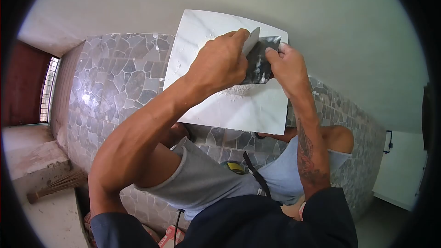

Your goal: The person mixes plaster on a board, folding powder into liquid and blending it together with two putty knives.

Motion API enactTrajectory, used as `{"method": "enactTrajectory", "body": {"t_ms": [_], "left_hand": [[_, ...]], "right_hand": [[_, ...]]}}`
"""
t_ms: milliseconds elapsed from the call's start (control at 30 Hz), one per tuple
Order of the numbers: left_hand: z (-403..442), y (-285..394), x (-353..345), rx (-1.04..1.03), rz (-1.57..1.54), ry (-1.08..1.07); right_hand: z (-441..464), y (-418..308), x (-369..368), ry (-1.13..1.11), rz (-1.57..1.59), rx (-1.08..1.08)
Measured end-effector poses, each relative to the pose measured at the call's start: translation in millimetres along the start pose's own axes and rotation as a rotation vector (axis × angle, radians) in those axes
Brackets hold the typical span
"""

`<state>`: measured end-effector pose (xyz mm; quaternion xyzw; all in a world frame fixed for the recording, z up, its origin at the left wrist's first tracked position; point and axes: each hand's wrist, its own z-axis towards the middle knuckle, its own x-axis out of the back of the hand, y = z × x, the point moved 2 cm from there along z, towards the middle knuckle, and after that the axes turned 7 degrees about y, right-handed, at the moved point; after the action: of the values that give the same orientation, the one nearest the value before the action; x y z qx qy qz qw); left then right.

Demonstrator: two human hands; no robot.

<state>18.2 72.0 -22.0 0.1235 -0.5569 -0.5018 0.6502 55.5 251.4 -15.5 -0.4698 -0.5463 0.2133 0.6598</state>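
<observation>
Over a white slab with faint grey veins point(193, 115), both of my hands work close together. My left hand point(219, 59) is closed around a thin, light-grey metal scraper point(251, 41), its blade pointing up past the fingers; its handle is hidden. A dark, shiny rectangular plate point(264, 59) with white smears is pinched at its right edge by my right hand point(288, 66). The scraper blade sits against or just beside the plate; I cannot tell if they touch. Below the plate, a mound of white, crumbly paste or powder point(236, 90) lies on the slab.
Grey stone-patterned tiles point(110, 78) cover the floor. A pale wall point(317, 0) stands beyond the slab. Between my legs is a round yellow-and-dark object point(236, 167). A stick broom point(57, 186) lies at the lower left, near a dark red door point(25, 82).
</observation>
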Motion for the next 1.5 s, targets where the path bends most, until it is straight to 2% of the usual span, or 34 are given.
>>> {"method": "enactTrajectory", "body": {"t_ms": [100,200,233,300,400,500,600,700,800,1100,1500], "left_hand": [[5,-10,-2,-0.022,0.067,-0.001],[8,-19,5,0.01,0.079,-0.003],[9,-21,8,-0.005,0.078,0.028],[11,-26,14,-0.032,0.078,0.087],[14,-30,24,-0.032,0.07,0.102],[15,-28,30,-0.043,0.092,0.137],[16,-29,33,-0.043,0.094,0.13],[16,-28,34,-0.032,0.075,0.119],[15,-24,35,-0.017,0.065,0.117],[12,-23,41,-0.024,0.044,0.127],[12,-30,49,0.005,0.049,0.141]], "right_hand": [[-8,2,9,0.052,0.209,-0.037],[-33,7,31,0.041,0.093,-0.123],[-43,20,36,0.002,0.184,-0.172],[-66,59,37,-0.075,0.366,-0.273],[-100,95,33,-0.146,0.51,-0.572],[-129,111,15,-0.108,0.64,-0.752],[-144,117,4,-0.199,0.725,-0.892],[-151,125,-7,-0.349,0.827,-0.901],[-158,127,-27,-0.343,0.961,-0.985],[-146,104,-77,-0.141,1.106,-0.906],[-146,101,-87,-0.185,1.227,-0.878]]}}
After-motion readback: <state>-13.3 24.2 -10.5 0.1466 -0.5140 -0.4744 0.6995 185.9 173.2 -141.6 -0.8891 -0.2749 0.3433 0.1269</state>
